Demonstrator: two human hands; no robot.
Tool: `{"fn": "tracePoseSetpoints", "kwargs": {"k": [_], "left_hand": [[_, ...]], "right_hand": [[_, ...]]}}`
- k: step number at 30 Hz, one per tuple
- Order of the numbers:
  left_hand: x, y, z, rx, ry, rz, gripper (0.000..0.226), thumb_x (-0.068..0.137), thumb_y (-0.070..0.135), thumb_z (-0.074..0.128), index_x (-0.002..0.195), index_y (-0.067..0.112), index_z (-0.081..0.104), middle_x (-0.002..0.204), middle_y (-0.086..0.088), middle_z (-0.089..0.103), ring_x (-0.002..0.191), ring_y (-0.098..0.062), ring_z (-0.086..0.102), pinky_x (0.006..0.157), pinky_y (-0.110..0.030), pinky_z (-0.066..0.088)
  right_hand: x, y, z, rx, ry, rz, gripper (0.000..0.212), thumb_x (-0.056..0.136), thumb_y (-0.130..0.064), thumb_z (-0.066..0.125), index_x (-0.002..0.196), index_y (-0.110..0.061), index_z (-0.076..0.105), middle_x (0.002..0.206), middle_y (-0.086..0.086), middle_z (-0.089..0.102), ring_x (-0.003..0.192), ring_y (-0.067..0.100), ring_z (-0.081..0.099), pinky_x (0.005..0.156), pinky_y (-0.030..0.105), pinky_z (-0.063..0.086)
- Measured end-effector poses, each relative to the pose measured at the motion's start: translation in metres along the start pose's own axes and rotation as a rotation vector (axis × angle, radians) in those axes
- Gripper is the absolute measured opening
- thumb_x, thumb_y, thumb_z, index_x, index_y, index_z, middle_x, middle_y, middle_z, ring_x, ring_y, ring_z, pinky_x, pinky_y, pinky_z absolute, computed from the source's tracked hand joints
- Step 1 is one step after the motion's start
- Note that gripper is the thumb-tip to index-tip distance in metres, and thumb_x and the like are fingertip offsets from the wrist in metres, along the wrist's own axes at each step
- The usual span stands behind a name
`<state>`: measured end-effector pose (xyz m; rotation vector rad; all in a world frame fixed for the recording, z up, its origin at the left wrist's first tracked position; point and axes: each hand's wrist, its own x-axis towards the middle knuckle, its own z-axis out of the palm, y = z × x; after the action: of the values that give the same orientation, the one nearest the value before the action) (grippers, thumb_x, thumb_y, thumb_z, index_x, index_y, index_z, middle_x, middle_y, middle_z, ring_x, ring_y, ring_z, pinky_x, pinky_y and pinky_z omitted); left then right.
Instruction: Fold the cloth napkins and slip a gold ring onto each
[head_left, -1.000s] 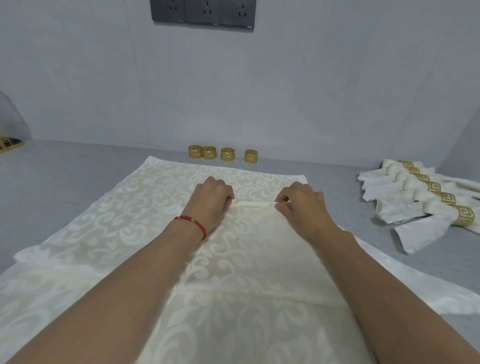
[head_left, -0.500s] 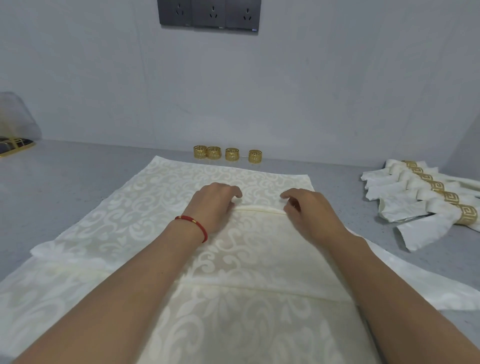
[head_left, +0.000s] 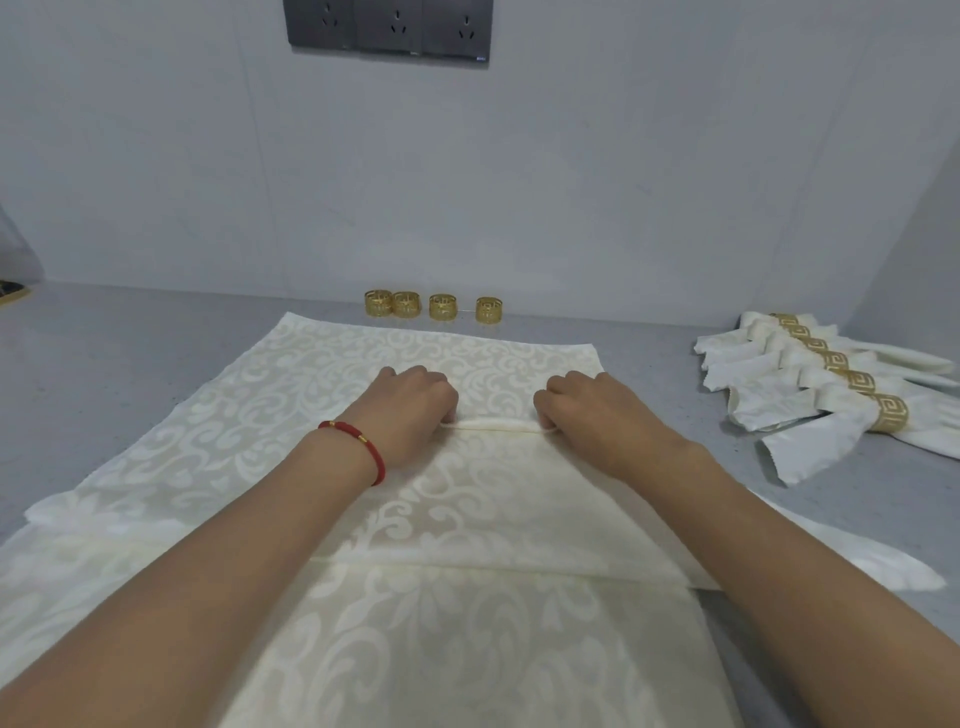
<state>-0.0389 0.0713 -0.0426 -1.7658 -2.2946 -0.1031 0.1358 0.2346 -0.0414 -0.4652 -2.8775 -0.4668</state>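
napkin (head_left: 363, 426): flat on grey counter (head_left: 130, 353) — narrow pleat raised mid-cloth
left hand (head_left: 410, 410): pinching pleat's left end
right hand (head_left: 597, 415): pinching right end
gold rings (head_left: 431, 305): four, by wall — just beyond napkin

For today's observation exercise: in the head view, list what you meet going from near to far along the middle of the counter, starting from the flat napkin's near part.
Flat napkin → pinched pleat between left hand and right hand → loose gold rings → wall sockets.
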Motion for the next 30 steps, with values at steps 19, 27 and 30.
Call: {"fn": "tracePoseSetpoints", "kwargs": {"k": [19,27,30], "left_hand": [[-0.023,-0.001,-0.005,-0.194,0.098,-0.105,0.018,0.087,0.009,0.061,0.088,0.027,0.066,0.085,0.016,0.055,0.092,-0.015,0.053,0.08,-0.031,0.039],[-0.032,-0.007,-0.011,-0.495,0.045,-0.209,0.013,0.09,0.016,0.066,0.089,0.024,0.076,0.082,0.014,0.067,0.073,-0.001,0.061,0.065,-0.013,0.048],[-0.03,-0.013,-0.006,-0.468,0.01,-0.192,0.011,0.09,0.018,0.068,0.097,0.026,0.072,0.089,0.012,0.065,0.082,-0.004,0.061,0.069,-0.013,0.043]], "right_hand": [[-0.027,0.002,0.0,0.318,0.023,0.266,0.022,0.09,-0.01,0.056,0.091,-0.029,0.067,0.092,-0.011,0.062,0.102,0.019,0.052,0.091,0.041,0.036],[-0.033,0.007,0.0,0.487,-0.031,0.313,0.011,0.095,-0.023,0.057,0.092,-0.026,0.067,0.094,-0.01,0.065,0.092,0.017,0.061,0.08,0.04,0.053],[-0.035,0.011,-0.001,0.5,-0.077,0.273,0.019,0.096,-0.026,0.063,0.113,-0.028,0.07,0.104,-0.008,0.067,0.101,0.019,0.06,0.089,0.044,0.05]]}}
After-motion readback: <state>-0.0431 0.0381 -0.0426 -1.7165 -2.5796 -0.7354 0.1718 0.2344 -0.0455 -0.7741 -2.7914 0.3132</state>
